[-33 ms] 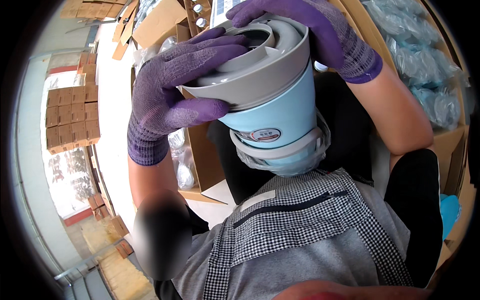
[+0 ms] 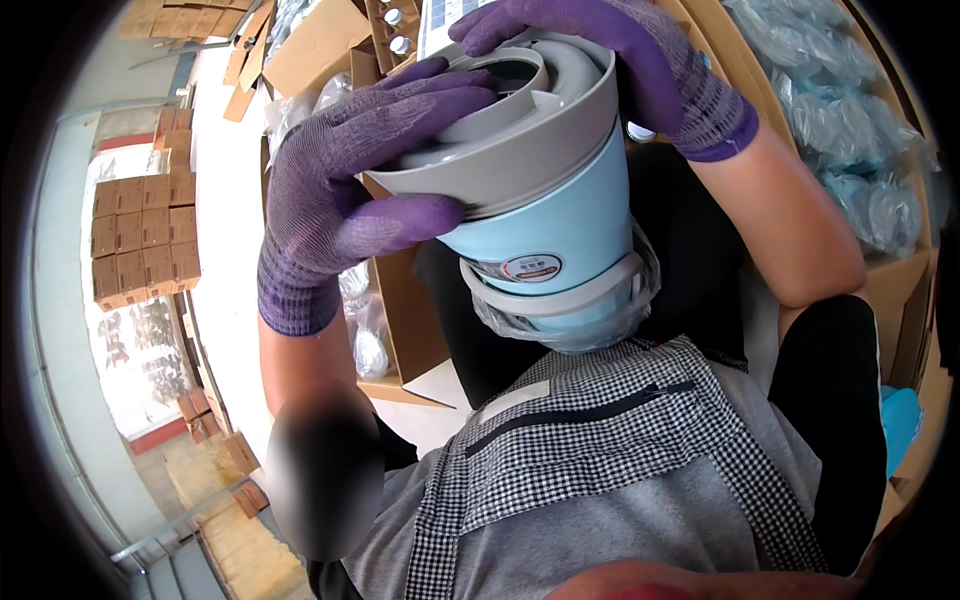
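A light blue bucket (image 2: 570, 215) with a wide grey top (image 2: 520, 168) is in front of my body, tilted. The top has a round dark opening. My left hand (image 2: 345, 175), in a purple-grey knit glove, grips the left side, fingers across the top and thumb against the outer rim. On the far right of the rim, my right hand (image 2: 640, 65) curls over the edge in a matching glove; part of its grip is hidden. A grey carrying handle (image 2: 550, 300) hangs low around the bucket. Clear plastic wrap (image 2: 600, 335) is bunched about its lower end.
At the right stands a carton holding plastic-wrapped blue items (image 2: 850, 130). An opened cardboard box (image 2: 415, 330) is beside my left forearm, with wrapped pieces nearby. White-capped bottles (image 2: 400, 45) sit in a box at the far side. Stacked cartons (image 2: 145, 235) stand at the far left.
Both hands have shifted only very slightly on the grey top. The bucket stays where it was, with both hands still holding it.
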